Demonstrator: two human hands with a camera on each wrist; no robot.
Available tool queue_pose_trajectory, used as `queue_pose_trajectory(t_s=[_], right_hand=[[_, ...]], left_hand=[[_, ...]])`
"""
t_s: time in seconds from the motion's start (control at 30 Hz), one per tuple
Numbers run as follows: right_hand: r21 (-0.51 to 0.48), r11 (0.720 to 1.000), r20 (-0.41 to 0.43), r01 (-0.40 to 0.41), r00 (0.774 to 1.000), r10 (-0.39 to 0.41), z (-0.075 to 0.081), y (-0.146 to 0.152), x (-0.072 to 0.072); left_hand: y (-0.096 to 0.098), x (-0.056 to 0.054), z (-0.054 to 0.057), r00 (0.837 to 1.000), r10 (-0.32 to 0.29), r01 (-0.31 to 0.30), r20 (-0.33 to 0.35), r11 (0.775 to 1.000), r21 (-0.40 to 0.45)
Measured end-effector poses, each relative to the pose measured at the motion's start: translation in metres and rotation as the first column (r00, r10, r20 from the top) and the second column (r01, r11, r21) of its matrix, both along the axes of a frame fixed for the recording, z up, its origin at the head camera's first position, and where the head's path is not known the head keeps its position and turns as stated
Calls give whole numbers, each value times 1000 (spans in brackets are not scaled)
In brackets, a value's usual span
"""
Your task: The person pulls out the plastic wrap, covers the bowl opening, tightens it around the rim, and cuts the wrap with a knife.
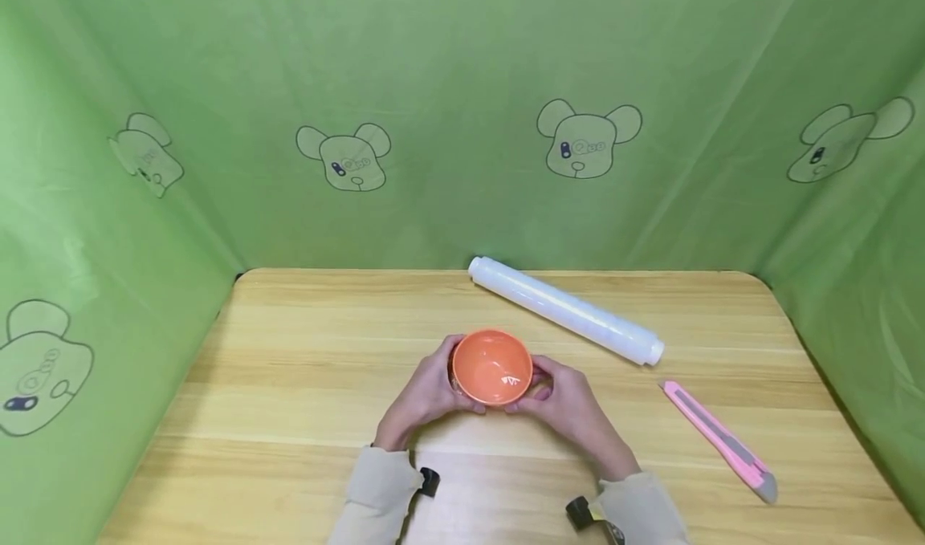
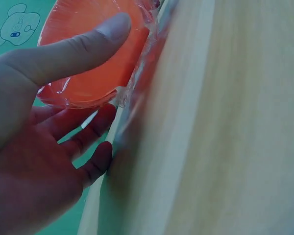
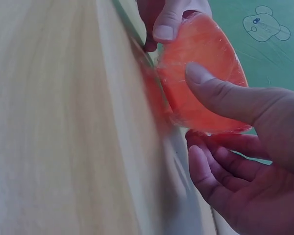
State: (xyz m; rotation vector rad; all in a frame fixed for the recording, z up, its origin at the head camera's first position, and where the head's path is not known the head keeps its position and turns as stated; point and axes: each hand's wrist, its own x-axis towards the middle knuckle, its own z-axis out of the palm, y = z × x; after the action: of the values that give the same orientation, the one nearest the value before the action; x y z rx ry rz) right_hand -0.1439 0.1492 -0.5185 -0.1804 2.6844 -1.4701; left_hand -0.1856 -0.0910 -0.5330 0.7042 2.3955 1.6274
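Observation:
An orange bowl (image 1: 493, 366) stands upright near the middle of the table, its round opening facing up. Clear plastic film (image 3: 186, 88) clings to its outside, wrinkled and bunched low down near the base in both wrist views. My left hand (image 1: 433, 386) grips the bowl's left side, with the thumb (image 2: 83, 50) along the near wall and the fingers round behind. From the right, my right hand (image 1: 571, 400) holds it in the same manner, its thumb (image 3: 225, 95) on the film-covered wall. The far fingers are partly hidden by the bowl.
Behind the bowl, to the right, a roll of plastic wrap (image 1: 567, 308) lies slantwise on the wooden table (image 1: 289, 352). A pink and grey utility knife (image 1: 715, 439) lies right of my right hand. Green curtains (image 1: 448, 71) enclose the table's back and sides.

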Motion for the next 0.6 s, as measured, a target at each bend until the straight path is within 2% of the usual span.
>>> queue_pose_trajectory(t_s=[0.17,0.37,0.6], right_hand=[[66,998,-34,-8,999,11,-3,1,-2],[113,994,-40,-6,999,11,-8,4,-3],[126,992,-37,-13,999,17,-17,5,3]], left_hand=[[1,0,0,999,10,-15,-46,994,-106],[5,-3,-3,997,-16,6,-71,989,-151],[4,1,-6,998,-39,31,-40,981,-190]])
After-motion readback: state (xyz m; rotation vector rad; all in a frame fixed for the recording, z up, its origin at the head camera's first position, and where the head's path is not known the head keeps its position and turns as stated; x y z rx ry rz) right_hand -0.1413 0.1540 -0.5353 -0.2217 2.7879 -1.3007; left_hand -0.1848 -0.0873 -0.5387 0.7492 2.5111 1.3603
